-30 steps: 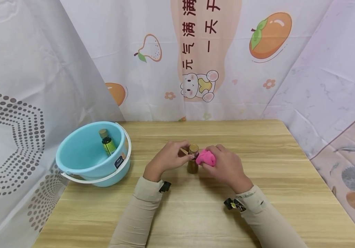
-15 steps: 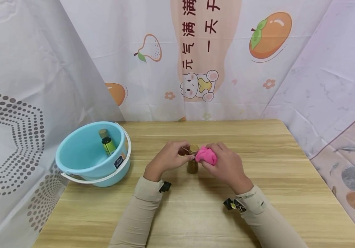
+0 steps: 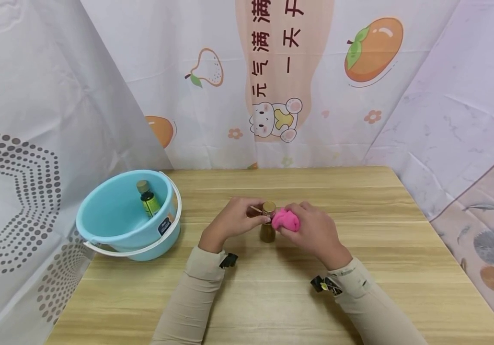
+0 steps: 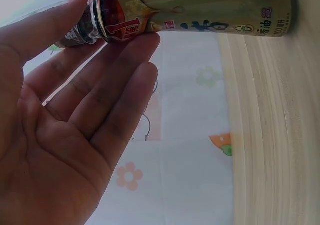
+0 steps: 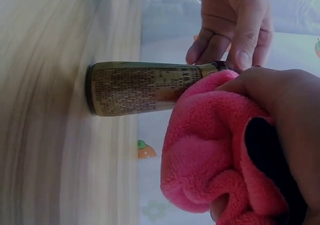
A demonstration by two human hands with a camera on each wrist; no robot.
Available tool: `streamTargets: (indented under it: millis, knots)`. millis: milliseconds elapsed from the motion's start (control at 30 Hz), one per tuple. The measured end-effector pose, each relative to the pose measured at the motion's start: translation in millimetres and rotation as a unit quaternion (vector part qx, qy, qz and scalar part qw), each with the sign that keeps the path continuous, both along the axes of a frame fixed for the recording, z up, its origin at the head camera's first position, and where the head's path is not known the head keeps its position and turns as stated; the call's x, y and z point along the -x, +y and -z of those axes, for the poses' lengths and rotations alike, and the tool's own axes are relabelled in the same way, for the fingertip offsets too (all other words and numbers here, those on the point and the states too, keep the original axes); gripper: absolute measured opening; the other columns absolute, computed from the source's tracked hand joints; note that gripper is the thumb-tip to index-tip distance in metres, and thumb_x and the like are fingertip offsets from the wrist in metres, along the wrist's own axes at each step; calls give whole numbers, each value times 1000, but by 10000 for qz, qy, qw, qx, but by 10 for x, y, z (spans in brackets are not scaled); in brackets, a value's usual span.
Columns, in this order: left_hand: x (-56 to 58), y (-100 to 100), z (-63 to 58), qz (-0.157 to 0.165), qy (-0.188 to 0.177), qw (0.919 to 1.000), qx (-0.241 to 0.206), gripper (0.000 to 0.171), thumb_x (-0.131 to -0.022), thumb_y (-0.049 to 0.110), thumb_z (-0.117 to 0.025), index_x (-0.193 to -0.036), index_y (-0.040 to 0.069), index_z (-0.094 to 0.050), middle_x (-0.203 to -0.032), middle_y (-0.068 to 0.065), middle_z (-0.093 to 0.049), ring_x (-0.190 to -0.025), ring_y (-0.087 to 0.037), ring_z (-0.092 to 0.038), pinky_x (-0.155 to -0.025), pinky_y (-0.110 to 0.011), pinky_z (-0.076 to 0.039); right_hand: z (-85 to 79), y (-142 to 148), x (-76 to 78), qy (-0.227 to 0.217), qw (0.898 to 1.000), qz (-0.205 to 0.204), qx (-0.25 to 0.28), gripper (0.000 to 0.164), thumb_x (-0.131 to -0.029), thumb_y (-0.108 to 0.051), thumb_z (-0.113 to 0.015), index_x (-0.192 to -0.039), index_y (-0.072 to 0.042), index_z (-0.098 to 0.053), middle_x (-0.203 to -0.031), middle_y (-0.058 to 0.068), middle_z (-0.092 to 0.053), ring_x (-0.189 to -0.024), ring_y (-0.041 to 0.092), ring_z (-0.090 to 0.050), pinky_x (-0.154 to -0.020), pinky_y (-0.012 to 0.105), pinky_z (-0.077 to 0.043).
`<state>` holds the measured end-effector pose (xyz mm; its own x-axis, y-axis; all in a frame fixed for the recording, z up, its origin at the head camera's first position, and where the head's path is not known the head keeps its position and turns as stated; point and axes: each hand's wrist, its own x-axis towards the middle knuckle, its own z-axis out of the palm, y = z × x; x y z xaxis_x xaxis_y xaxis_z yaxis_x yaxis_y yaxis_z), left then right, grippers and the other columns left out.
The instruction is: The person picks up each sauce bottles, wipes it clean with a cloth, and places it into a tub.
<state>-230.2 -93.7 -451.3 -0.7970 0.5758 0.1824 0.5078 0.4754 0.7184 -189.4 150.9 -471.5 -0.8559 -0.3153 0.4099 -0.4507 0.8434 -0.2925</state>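
A small sesame oil bottle (image 3: 267,235) with a gold cap stands upright on the wooden table. My left hand (image 3: 233,221) pinches its neck from the left, thumb in front and fingers behind. In the left wrist view the label of the oil bottle (image 4: 225,10) shows, and the lower fingers of my left hand (image 4: 65,135) extend past it. My right hand (image 3: 315,232) grips a bunched pink cloth (image 3: 285,220) against the right side of the neck. Up close, the fluffy cloth (image 5: 200,145) has a dark patch and covers part of the bottle's upper body.
A light blue bucket (image 3: 119,203) with a white handle stands at the table's left. Inside it leans a dark bottle (image 3: 148,199) with a green-yellow label. Printed curtains (image 3: 212,110) hang behind the wooden table (image 3: 359,201) and along its sides.
The pink cloth shifts slightly at the bottle's neck, up and then back down. Both hands keep their holds, and the bottle stays in place.
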Motion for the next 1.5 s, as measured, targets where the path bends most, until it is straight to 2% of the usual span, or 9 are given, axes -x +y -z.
streamTargets:
  millis: [467, 800, 967, 1133, 1300, 1500]
  knots:
    - [-21, 4, -24, -320, 1, 9994, 121, 27, -93, 32, -80, -116, 19, -76, -107, 2, -78, -93, -11, -76, -85, -27, -62, 155, -26, 46, -414, 9987, 101, -287, 47, -82, -55, -79, -118, -25, -71, -85, -1, -59, -59, 14, -49, -44, 26, -36]
    - [-32, -2, -27, -381, -37, 9992, 130, 22, -91, 36, -81, -104, 21, -71, -107, 0, -76, -92, -13, -77, -83, -29, -62, 201, -36, 52, -656, 9971, 141, -371, 46, -82, -61, -79, -110, -25, -70, -103, 4, -69, -67, 17, -53, -48, 27, -38]
    - [-35, 1, -31, -412, -59, 9990, 133, 23, -90, 36, -82, -104, 22, -70, -115, -4, -75, -93, -13, -77, -83, -31, -63, 249, -36, 62, -778, 9955, 179, -504, 46, -81, -64, -78, -104, -26, -68, -94, 2, -64, -63, 17, -52, -48, 28, -38]
    - [-36, 3, -34, -385, -29, 9991, 198, 25, -90, 37, -81, -106, 21, -70, -114, -4, -76, -91, -13, -77, -84, -30, -63, 300, -55, 64, -944, 9929, 221, -687, 45, -81, -65, -76, -102, -26, -67, -84, -1, -58, -60, 17, -51, -46, 31, -38]
    - [-43, 1, -39, -419, 34, 9988, 240, 26, -89, 38, -82, -104, 21, -69, -113, -2, -76, -89, -12, -77, -81, -29, -63, 340, -78, 59, -1183, 9892, 264, -818, 43, -82, -62, -76, -104, -26, -68, -85, -1, -59, -60, 17, -52, -46, 33, -39]
    - [-39, 7, -27, -459, 101, 9986, 249, 27, -88, 39, -82, -102, 22, -67, -111, -1, -75, -88, -11, -77, -80, -28, -63, 354, -94, 54, -1080, 9894, 276, -933, 42, -82, -60, -76, -104, -25, -68, -85, 0, -60, -59, 17, -52, -46, 34, -39]
